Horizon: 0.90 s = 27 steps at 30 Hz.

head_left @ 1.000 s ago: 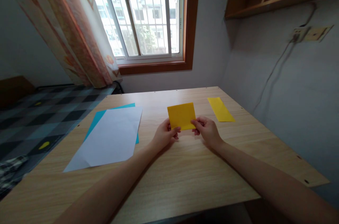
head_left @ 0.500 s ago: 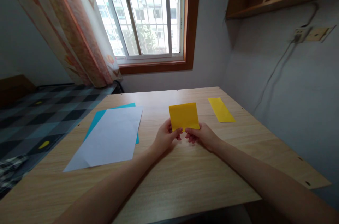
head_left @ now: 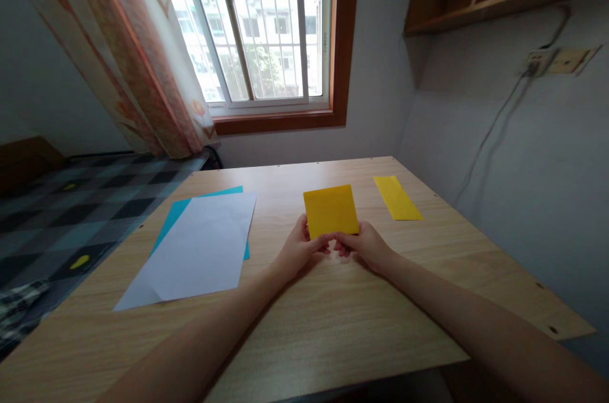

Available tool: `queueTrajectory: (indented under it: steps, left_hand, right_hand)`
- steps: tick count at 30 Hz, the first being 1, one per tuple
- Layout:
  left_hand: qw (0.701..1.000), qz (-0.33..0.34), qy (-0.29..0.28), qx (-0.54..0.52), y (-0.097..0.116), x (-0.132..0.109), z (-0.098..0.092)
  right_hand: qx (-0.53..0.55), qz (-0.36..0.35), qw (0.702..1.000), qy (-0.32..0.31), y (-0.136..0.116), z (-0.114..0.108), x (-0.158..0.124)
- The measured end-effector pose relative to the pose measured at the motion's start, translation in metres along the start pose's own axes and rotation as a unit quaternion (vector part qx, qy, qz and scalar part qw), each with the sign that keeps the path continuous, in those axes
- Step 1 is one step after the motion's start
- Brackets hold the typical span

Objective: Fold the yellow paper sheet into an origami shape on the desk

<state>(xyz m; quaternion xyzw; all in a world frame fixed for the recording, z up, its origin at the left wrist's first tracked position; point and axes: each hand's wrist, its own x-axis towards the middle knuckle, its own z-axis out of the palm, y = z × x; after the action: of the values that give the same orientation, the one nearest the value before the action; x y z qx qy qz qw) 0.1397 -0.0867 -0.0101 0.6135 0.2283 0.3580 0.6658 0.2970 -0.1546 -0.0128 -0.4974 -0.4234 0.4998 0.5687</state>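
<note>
A folded yellow paper square (head_left: 331, 211) lies near the middle of the wooden table (head_left: 333, 314). My left hand (head_left: 297, 249) pinches its near edge at the left. My right hand (head_left: 366, 245) pinches the same edge just right of centre. The fingertips of both hands almost meet along that edge. Both hands are closed on the paper.
A narrow yellow paper strip (head_left: 397, 197) lies to the right of the square. A white sheet (head_left: 200, 247) lies over a cyan sheet (head_left: 174, 216) on the table's left. A bed with a checked cover (head_left: 61, 212) stands at the left; a window and curtain are behind.
My right hand has slid left along the near edge of the yellow square toward my left hand. The square has settled flatter on the table.
</note>
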Motion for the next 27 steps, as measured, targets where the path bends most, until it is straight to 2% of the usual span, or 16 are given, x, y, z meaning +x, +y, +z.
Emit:
queueTrajectory:
  steps: [8,16,21,27]
  left_hand:
    - [1.0,0.011,-0.01,0.014,0.002,0.002,0.001]
    - [0.997,0.032,0.027,0.068,0.004,0.0,0.0]
    - [0.994,0.043,0.034,0.089,0.004,-0.001,0.0]
    - [0.994,0.044,0.045,0.089,0.0,0.001,-0.004]
  right_hand:
    - [-0.014,0.006,1.0,-0.006,0.005,-0.002,0.002]
    - [-0.019,0.017,1.0,-0.018,0.008,-0.009,0.005]
    - [-0.02,0.006,1.0,-0.022,0.007,-0.009,0.005]
    - [-0.002,0.025,1.0,-0.011,0.006,-0.014,0.006]
